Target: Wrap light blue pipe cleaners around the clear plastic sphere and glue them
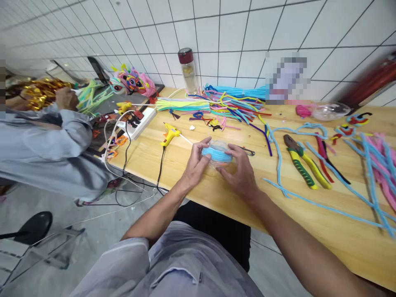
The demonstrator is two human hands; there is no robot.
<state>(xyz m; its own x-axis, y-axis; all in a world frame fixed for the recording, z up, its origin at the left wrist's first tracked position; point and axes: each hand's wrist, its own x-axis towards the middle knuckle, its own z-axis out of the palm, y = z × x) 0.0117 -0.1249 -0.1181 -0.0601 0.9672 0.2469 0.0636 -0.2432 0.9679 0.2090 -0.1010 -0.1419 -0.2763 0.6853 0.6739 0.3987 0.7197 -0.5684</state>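
Between both hands is a clear plastic ball (pixel 218 153) with a band of light-blue pipe cleaner around its middle. My left hand (pixel 198 161) grips its left side, the thumb pressed on the blue band. My right hand (pixel 243 171) holds the opposite side with thumb and fingers curved around it. A dark metal clip-like tool (pixel 248 151) lies just behind my right fingers, partly hidden. Left of the ball rests a yellow hot glue gun (pixel 169 134) with a white glue stick in it. Pliers with green and yellow handles (pixel 305 163) lie to the right.
Bundles of coloured pipe cleaners (pixel 192 105) lie along the wall, near a lidded bottle (pixel 188 72). Loose blue pipe cleaners (pixel 321 206) stretch across the right side. A white power strip (pixel 140 123) with cables is at left. A co-worker's hand (pixel 66 99) handles gold tinsel (pixel 43 93).
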